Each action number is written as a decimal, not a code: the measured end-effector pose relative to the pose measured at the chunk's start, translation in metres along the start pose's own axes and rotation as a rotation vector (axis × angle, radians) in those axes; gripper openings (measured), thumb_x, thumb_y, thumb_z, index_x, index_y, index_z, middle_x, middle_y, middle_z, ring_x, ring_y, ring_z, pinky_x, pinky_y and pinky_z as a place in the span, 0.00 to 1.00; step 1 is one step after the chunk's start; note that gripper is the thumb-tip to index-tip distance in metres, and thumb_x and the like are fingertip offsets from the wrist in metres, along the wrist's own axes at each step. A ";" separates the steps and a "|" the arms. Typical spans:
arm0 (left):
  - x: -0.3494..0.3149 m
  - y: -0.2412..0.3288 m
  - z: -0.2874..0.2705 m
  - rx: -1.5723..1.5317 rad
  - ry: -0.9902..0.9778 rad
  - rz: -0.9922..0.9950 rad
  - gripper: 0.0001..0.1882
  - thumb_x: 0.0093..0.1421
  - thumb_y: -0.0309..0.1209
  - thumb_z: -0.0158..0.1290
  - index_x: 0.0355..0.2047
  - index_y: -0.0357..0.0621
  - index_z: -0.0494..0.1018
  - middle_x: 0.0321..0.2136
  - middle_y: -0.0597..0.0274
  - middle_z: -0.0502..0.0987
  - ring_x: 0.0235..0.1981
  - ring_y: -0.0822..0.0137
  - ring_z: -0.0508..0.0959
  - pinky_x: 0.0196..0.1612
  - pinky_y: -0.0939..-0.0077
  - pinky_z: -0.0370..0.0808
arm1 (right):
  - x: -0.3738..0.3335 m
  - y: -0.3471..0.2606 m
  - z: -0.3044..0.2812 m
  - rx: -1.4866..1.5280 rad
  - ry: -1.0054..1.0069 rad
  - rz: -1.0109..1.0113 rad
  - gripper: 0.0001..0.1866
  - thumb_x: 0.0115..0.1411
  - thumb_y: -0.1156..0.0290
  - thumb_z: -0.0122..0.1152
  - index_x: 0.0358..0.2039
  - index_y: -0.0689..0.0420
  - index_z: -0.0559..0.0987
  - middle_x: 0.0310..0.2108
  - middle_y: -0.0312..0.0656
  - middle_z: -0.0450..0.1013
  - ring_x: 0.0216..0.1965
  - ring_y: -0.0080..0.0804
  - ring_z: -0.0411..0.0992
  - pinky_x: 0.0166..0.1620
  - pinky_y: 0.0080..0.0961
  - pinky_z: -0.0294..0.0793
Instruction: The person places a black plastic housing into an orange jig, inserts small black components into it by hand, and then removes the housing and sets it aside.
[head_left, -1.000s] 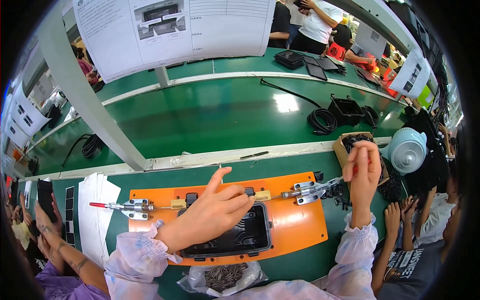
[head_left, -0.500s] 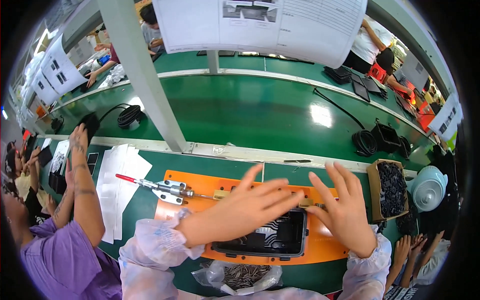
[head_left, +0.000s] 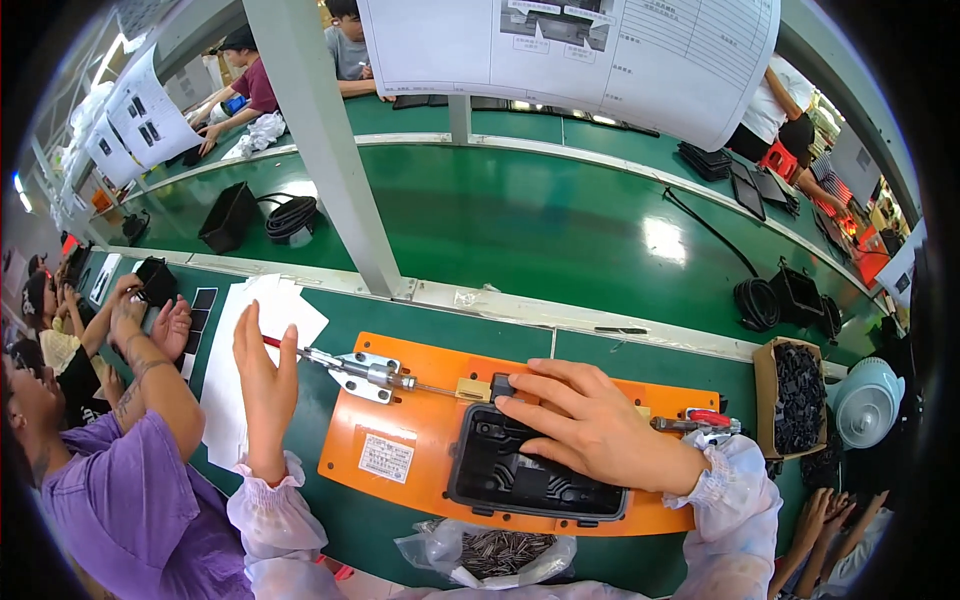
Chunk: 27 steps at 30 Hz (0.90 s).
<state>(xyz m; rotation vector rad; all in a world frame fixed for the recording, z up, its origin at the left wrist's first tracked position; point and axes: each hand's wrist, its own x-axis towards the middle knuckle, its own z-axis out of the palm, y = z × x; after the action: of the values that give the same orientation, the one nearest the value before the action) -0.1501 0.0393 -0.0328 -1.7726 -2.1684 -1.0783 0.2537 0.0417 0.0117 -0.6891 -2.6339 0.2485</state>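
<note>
Our right hand (head_left: 590, 430) lies spread and flat on the black housing (head_left: 535, 478), seated in the orange jig (head_left: 420, 440) on the green bench (head_left: 340, 510). Our left hand (head_left: 265, 385) stands open, empty, beside the toggle clamp (head_left: 365, 372).

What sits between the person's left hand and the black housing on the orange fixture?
In the head view, a metal toggle clamp with a red-tipped handle lies between the left hand and the black housing, its rod pointing toward the housing on the orange fixture.
</note>
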 end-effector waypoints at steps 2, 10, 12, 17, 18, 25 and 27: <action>0.005 -0.021 0.016 0.153 0.093 0.078 0.37 0.70 0.40 0.52 0.68 0.26 0.54 0.66 0.35 0.61 0.63 0.43 0.68 0.63 0.61 0.67 | -0.001 0.003 0.004 -0.015 0.003 0.001 0.28 0.59 0.63 0.68 0.59 0.53 0.75 0.59 0.42 0.69 0.61 0.45 0.65 0.60 0.40 0.67; 0.023 -0.025 0.019 -1.557 -0.007 -0.812 0.23 0.74 0.36 0.45 0.63 0.34 0.61 0.60 0.38 0.69 0.55 0.56 0.77 0.56 0.66 0.77 | 0.002 0.001 0.002 -0.001 -0.003 0.013 0.28 0.58 0.66 0.67 0.60 0.53 0.74 0.58 0.42 0.69 0.62 0.44 0.65 0.61 0.40 0.66; 0.028 -0.010 0.010 -1.544 0.048 -0.503 0.23 0.75 0.39 0.43 0.63 0.37 0.61 0.58 0.45 0.72 0.52 0.59 0.78 0.58 0.62 0.75 | 0.002 0.002 0.002 -0.006 -0.011 0.023 0.28 0.59 0.67 0.67 0.60 0.53 0.74 0.59 0.42 0.69 0.62 0.44 0.65 0.61 0.40 0.66; 0.036 0.056 -0.019 -1.201 0.053 -0.133 0.19 0.77 0.37 0.38 0.60 0.38 0.64 0.53 0.49 0.75 0.50 0.61 0.79 0.59 0.65 0.75 | 0.006 0.000 -0.001 -0.045 -0.006 0.019 0.27 0.59 0.67 0.67 0.60 0.51 0.74 0.58 0.42 0.69 0.64 0.47 0.62 0.62 0.44 0.64; 0.035 0.057 -0.021 -1.122 0.054 -0.082 0.17 0.77 0.35 0.38 0.58 0.38 0.65 0.51 0.50 0.76 0.49 0.63 0.79 0.57 0.68 0.75 | 0.007 0.000 -0.002 -0.048 0.002 0.016 0.27 0.59 0.67 0.67 0.60 0.51 0.74 0.58 0.42 0.69 0.64 0.47 0.62 0.62 0.44 0.64; -0.012 0.124 -0.001 -0.340 -0.182 0.603 0.10 0.63 0.23 0.55 0.45 0.40 0.75 0.44 0.58 0.81 0.47 0.59 0.81 0.65 0.49 0.62 | 0.010 -0.006 0.000 -0.052 0.002 0.021 0.27 0.58 0.65 0.68 0.60 0.50 0.75 0.58 0.41 0.69 0.67 0.49 0.60 0.65 0.49 0.61; -0.023 0.134 0.010 -0.249 -0.127 0.676 0.11 0.60 0.21 0.56 0.44 0.42 0.76 0.45 0.58 0.81 0.46 0.57 0.81 0.67 0.45 0.59 | 0.006 -0.008 -0.003 -0.072 -0.023 0.044 0.28 0.58 0.64 0.68 0.60 0.49 0.76 0.59 0.41 0.69 0.67 0.48 0.59 0.65 0.51 0.61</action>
<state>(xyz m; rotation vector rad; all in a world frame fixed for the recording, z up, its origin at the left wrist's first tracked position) -0.0196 0.0338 0.0064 -2.4688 -1.3235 -1.0932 0.2467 0.0377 0.0187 -0.7724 -2.6631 0.1754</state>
